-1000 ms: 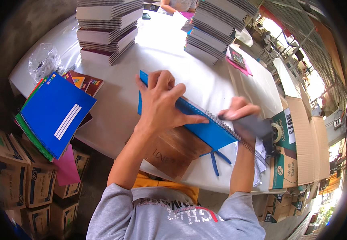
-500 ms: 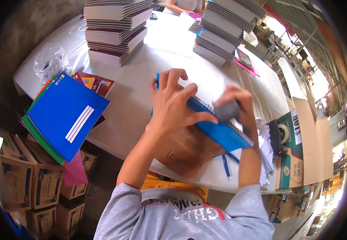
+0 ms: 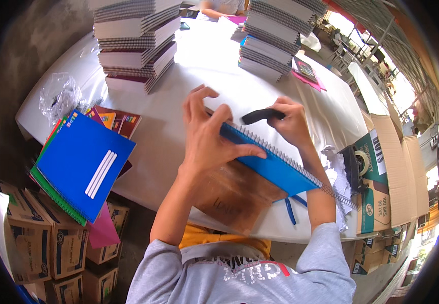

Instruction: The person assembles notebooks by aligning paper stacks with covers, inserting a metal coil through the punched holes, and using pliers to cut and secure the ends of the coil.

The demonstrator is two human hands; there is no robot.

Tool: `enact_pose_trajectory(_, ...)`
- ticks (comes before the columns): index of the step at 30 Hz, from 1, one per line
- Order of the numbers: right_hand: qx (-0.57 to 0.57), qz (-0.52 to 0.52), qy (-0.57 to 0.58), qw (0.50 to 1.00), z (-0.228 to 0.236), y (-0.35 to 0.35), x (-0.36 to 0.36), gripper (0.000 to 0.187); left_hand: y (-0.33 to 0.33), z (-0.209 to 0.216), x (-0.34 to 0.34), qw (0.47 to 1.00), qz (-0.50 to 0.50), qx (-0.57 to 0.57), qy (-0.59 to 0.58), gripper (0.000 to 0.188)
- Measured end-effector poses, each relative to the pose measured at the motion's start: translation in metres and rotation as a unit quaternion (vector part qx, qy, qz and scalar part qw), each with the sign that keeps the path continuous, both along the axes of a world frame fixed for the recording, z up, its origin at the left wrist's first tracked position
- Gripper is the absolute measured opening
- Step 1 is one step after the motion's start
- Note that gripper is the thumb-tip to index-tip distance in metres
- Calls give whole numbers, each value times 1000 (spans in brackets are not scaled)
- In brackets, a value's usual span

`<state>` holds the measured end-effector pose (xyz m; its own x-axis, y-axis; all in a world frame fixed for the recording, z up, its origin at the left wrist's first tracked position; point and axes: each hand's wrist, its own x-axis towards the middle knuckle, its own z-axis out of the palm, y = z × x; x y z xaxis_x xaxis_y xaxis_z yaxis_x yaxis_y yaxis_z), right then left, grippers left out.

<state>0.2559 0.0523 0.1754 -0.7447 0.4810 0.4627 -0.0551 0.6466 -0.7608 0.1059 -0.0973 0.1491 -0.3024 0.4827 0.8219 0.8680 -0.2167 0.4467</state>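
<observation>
A blue notebook [image 3: 282,176] is held up on edge, its metal spiral coil [image 3: 276,152] running along the upper edge. My left hand [image 3: 201,134] grips it near the left end, thumb on the front cover and fingers behind. Past the right end, the loose tail of the coil [image 3: 345,199] sticks out beside my right forearm. My right hand [image 3: 293,121] is closed on a curved black hand tool [image 3: 261,115], held just above the coil; its exact kind is unclear. Underneath lies a brown board [image 3: 234,195]. Two slim blue pen-like things [image 3: 291,212] lie right of it.
Tall stacks of spiral notebooks [image 3: 136,55] [image 3: 267,43] stand at the back. Coloured notebooks [image 3: 90,152] and a clear plastic bag [image 3: 60,96] are at left. Crumpled paper [image 3: 335,169], a tape dispenser [image 3: 353,164] and an open carton [image 3: 374,202] are at right. Cartons [image 3: 29,243] sit below left.
My right hand has risen and moved left along the coil, and the black tool now shows clearly instead of blurred. My left hand keeps hold of the notebook. The view has shifted slightly.
</observation>
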Motion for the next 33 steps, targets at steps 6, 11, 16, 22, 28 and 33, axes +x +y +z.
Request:
enact_pose_trajectory(6, 131, 23, -16, 991, -13, 0, -23, 19, 1, -11, -22, 994, -56, 20, -92, 77)
enact_pose_trajectory(11, 41, 153, 77, 984, 12, -38, -40, 19, -1, -20, -28, 962, -113, 17, -248, 90)
enact_pose_trajectory(16, -333, 137, 120, 925, 10, -26, -41, 18, 11, -35, -30, 953, -139, 66, -260, 92)
enact_pose_trajectory(22, -185, 124, 82, 971, 5, -10, -55, 21, 7, -30, -32, 941, -169, 22, -293, 94)
enact_pose_trajectory(28, 63, 94, 33, 993, 18, -7, -74, 18, 5, -30, -34, 942, -157, -9, -295, 94)
enact_pose_trajectory(33, 136, 99, 5, 986, 20, -8, -89, 18, 0, -29, -46, 989, -104, -86, -57, 97)
